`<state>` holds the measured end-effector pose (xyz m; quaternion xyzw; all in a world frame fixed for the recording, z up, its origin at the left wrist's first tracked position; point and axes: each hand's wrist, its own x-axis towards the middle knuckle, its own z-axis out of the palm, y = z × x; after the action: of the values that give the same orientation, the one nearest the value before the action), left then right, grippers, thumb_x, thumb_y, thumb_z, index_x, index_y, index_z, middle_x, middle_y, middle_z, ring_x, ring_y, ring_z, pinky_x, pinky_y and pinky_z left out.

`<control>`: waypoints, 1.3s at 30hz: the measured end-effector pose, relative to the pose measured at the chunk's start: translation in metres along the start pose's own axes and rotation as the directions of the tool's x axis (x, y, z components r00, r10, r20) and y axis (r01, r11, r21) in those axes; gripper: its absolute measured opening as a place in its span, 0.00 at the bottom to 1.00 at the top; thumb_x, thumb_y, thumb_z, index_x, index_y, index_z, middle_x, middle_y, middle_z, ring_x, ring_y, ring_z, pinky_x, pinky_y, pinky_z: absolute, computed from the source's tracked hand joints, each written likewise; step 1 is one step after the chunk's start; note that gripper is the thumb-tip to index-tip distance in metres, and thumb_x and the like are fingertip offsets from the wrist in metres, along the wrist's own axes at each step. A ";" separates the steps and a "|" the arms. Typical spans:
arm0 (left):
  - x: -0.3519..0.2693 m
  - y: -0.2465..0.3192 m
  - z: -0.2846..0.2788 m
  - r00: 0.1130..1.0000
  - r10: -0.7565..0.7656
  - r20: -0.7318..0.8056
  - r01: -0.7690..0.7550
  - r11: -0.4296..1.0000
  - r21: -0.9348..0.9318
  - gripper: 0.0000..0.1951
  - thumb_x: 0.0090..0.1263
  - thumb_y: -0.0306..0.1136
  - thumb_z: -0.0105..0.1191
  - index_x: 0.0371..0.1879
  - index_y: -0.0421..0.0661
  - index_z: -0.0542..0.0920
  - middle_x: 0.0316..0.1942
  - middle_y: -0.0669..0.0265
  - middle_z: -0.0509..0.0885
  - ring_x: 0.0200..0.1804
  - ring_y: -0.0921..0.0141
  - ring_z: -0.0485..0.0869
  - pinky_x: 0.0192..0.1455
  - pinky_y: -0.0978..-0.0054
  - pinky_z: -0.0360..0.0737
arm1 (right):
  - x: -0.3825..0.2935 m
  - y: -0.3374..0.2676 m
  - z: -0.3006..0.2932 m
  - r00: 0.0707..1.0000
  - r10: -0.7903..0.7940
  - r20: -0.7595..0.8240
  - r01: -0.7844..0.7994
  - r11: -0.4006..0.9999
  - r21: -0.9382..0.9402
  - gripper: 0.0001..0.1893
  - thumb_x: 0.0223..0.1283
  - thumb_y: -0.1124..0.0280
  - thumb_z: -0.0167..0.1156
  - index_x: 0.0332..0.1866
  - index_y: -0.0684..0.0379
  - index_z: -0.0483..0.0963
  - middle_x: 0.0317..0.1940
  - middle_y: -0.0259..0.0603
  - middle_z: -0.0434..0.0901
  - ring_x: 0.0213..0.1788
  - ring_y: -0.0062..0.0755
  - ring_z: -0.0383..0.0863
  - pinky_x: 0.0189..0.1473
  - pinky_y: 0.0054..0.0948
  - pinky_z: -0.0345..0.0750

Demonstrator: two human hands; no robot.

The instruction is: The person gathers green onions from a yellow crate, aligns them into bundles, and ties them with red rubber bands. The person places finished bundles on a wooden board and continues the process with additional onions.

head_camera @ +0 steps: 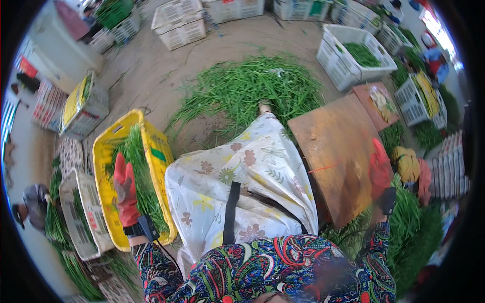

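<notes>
My left hand (pixel 126 189), in a red rubber glove, is raised over a yellow plastic crate (pixel 99 170) with its fingers extended and nothing in it. Long green leafy stalks (pixel 146 189) lie inside that crate. My right hand (pixel 380 170), in a matching glove and slightly blurred, is held up at the right edge of a brown board (pixel 333 151); its fingers are extended and I see nothing in them. Whether it touches the board I cannot tell. A flowered plastic apron (pixel 242 181) covers my lap, with a black strap (pixel 231 212) lying across it.
A heap of loose green stalks (pixel 261 83) covers the floor ahead. White plastic crates (pixel 356 57) stand around, with a pale crate (pixel 89 216) left of the yellow one. More greens (pixel 405 223) lie at right. Other people, one a person in grey (pixel 36 206), are nearby.
</notes>
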<state>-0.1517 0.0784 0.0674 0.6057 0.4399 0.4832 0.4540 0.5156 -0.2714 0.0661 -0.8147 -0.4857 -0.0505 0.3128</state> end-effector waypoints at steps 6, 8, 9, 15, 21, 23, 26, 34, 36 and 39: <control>-0.043 -0.028 -0.041 0.953 -0.193 -0.235 0.265 0.906 0.330 0.27 0.71 0.35 0.55 0.66 0.37 0.68 0.59 0.58 0.78 0.62 0.70 0.75 0.65 0.73 0.69 | 0.004 -0.026 0.010 0.984 -0.043 0.170 0.033 0.997 0.063 0.24 0.71 0.66 0.47 0.69 0.62 0.63 0.67 0.48 0.68 0.68 0.39 0.67 0.67 0.32 0.66; -0.064 -0.040 -0.052 0.941 -0.185 -0.284 0.273 0.909 0.314 0.24 0.71 0.37 0.54 0.63 0.37 0.71 0.57 0.56 0.81 0.60 0.69 0.78 0.62 0.73 0.72 | 0.031 -0.030 0.027 0.973 -0.112 0.201 0.098 0.992 0.080 0.24 0.72 0.64 0.47 0.70 0.62 0.62 0.67 0.48 0.67 0.69 0.39 0.66 0.68 0.31 0.65; -0.075 -0.046 -0.054 0.925 -0.229 -0.304 0.317 0.905 0.283 0.24 0.72 0.37 0.54 0.62 0.37 0.72 0.57 0.55 0.81 0.59 0.68 0.78 0.61 0.73 0.73 | 0.043 -0.031 0.034 0.966 -0.139 0.216 0.124 0.989 0.082 0.25 0.73 0.63 0.46 0.70 0.63 0.62 0.67 0.48 0.67 0.69 0.39 0.66 0.68 0.31 0.65; -0.147 -0.059 -0.033 0.754 -0.631 -0.180 0.650 0.680 0.340 0.26 0.72 0.46 0.53 0.64 0.42 0.73 0.57 0.58 0.81 0.59 0.70 0.77 0.61 0.73 0.73 | 0.095 -0.049 0.052 0.891 -0.045 0.452 -0.156 0.903 0.399 0.34 0.68 0.55 0.56 0.72 0.62 0.57 0.51 0.47 0.77 0.47 0.33 0.79 0.47 0.27 0.76; -0.175 -0.065 -0.042 0.817 -0.570 -0.089 0.554 0.732 0.398 0.25 0.72 0.49 0.47 0.57 0.42 0.78 0.53 0.53 0.82 0.57 0.57 0.80 0.60 0.67 0.74 | 0.161 -0.108 0.094 0.670 0.082 0.738 -0.551 0.720 0.421 0.43 0.59 0.43 0.62 0.75 0.50 0.54 0.34 0.39 0.81 0.20 0.21 0.73 0.20 0.20 0.71; -0.183 -0.067 -0.063 0.740 -0.665 -0.097 0.672 0.727 0.144 0.21 0.71 0.46 0.50 0.52 0.40 0.81 0.47 0.61 0.86 0.50 0.67 0.82 0.54 0.73 0.76 | 0.179 -0.141 0.124 0.658 0.037 0.752 -0.514 0.751 0.414 0.34 0.67 0.60 0.52 0.77 0.49 0.52 0.58 0.46 0.68 0.53 0.29 0.67 0.52 0.29 0.65; -0.204 -0.073 -0.105 0.552 -0.808 -0.208 0.815 0.575 -0.073 0.18 0.70 0.43 0.55 0.47 0.40 0.82 0.42 0.72 0.86 0.45 0.79 0.80 0.50 0.78 0.76 | 0.188 -0.190 0.178 0.702 -0.102 0.705 -0.313 0.845 0.434 0.33 0.68 0.72 0.49 0.78 0.50 0.49 0.71 0.48 0.59 0.70 0.33 0.62 0.70 0.33 0.59; -0.189 -0.180 -0.185 0.510 -0.795 -0.329 0.683 0.141 0.717 0.46 0.57 0.68 0.57 0.57 0.32 0.72 0.44 0.46 0.84 0.50 0.52 0.82 0.50 0.62 0.78 | 0.168 -0.250 0.242 0.494 -0.170 0.853 -0.056 0.972 0.226 0.26 0.67 0.82 0.45 0.72 0.65 0.58 0.70 0.45 0.63 0.71 0.36 0.64 0.71 0.31 0.60; -0.175 -0.206 -0.191 0.357 -0.909 -0.215 0.670 0.088 0.737 0.59 0.51 0.74 0.57 0.62 0.23 0.62 0.51 0.42 0.81 0.55 0.52 0.80 0.55 0.62 0.76 | 0.166 -0.247 0.232 0.480 -0.082 0.874 0.090 0.995 0.044 0.24 0.67 0.82 0.46 0.69 0.67 0.62 0.67 0.46 0.68 0.68 0.36 0.68 0.69 0.31 0.63; -0.159 -0.229 -0.186 0.161 -0.965 -0.205 0.717 -0.028 0.697 0.67 0.46 0.78 0.56 0.67 0.21 0.53 0.52 0.45 0.81 0.55 0.56 0.81 0.54 0.65 0.77 | 0.172 -0.234 0.215 0.485 0.012 0.874 0.197 0.973 -0.123 0.21 0.68 0.79 0.49 0.65 0.68 0.67 0.63 0.48 0.73 0.65 0.35 0.72 0.66 0.30 0.67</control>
<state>-0.3795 -0.0070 -0.1627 0.3798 0.7659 -0.2193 0.4702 0.3652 0.0573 0.0690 -0.7286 -0.6121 0.3005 -0.0644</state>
